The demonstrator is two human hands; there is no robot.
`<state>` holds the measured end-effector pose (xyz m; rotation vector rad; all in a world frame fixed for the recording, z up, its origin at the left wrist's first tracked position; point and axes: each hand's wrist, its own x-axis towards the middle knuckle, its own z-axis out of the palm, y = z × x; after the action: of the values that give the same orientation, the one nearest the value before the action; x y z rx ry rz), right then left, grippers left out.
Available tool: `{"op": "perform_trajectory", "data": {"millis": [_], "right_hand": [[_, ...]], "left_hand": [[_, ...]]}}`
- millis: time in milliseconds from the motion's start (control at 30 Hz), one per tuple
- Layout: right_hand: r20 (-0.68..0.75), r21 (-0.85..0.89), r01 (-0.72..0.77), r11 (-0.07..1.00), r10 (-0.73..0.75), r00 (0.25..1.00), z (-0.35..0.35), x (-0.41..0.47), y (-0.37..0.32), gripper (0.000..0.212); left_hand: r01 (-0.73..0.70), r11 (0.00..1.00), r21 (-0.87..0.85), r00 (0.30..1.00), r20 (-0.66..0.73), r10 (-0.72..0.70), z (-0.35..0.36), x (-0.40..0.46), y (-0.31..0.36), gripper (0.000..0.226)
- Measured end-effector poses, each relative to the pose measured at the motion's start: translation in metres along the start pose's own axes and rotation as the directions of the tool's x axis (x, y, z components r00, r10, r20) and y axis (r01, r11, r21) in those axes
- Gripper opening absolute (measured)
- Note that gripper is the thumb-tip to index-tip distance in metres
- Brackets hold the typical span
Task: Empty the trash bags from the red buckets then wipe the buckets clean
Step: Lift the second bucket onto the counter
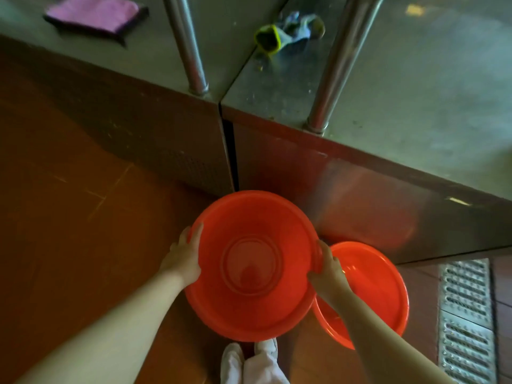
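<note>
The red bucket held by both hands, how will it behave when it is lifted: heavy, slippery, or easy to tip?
The red bucket looks empty, so probably light. Left hand and right hand grip opposite rim edges, likely steady. Its glossy plastic may be slippery.

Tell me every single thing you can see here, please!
red bucket: 1, red, held up over the floor by both hands at its rim, no bag inside
second red bucket: 1, red, lower right, partly under the held one
purple cloth: 1, purple with dark edge, on the steel counter, top left
glove: 1, blue-grey with yellow-green cuff, crumpled on the counter, top middle
steel posts: 2, silver, standing on the counter
steel counter: 2 joined sections, grey metal, across the top
floor drain grate: 1, silver, in the floor, far right
floor: reddish-brown tiles
shoes: 2, pale, bottom middle
left hand: 1, gripping the bucket's left rim
right hand: 1, gripping the bucket's right rim
</note>
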<state>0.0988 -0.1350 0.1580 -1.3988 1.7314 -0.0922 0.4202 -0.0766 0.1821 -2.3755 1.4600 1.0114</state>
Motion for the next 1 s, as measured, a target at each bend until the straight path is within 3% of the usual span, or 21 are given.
{"op": "perform_trajectory", "data": {"millis": [400, 733, 1000], "right_hand": [[-0.13, 0.041, 0.08, 0.996, -0.074, 0.989, -0.097, -0.108, -0.053, 0.074], [-0.219, 0.388, 0.078, 0.918, 0.009, 0.976, -0.169, -0.177, -0.059, 0.063], [-0.223, 0.548, 0.156, 0.822, -0.036, 0.974, -0.241, -0.228, -0.05, 0.045]], "left_hand": [[-0.123, 0.99, -0.068, 0.981, -0.16, 0.111, -0.104, -0.096, 0.028, 0.096], [-0.275, 0.921, -0.277, 0.944, -0.258, 0.204, -0.174, -0.163, 0.071, 0.079], [-0.363, 0.855, -0.37, 0.916, -0.308, 0.256, -0.209, -0.211, 0.121, 0.07]]}}
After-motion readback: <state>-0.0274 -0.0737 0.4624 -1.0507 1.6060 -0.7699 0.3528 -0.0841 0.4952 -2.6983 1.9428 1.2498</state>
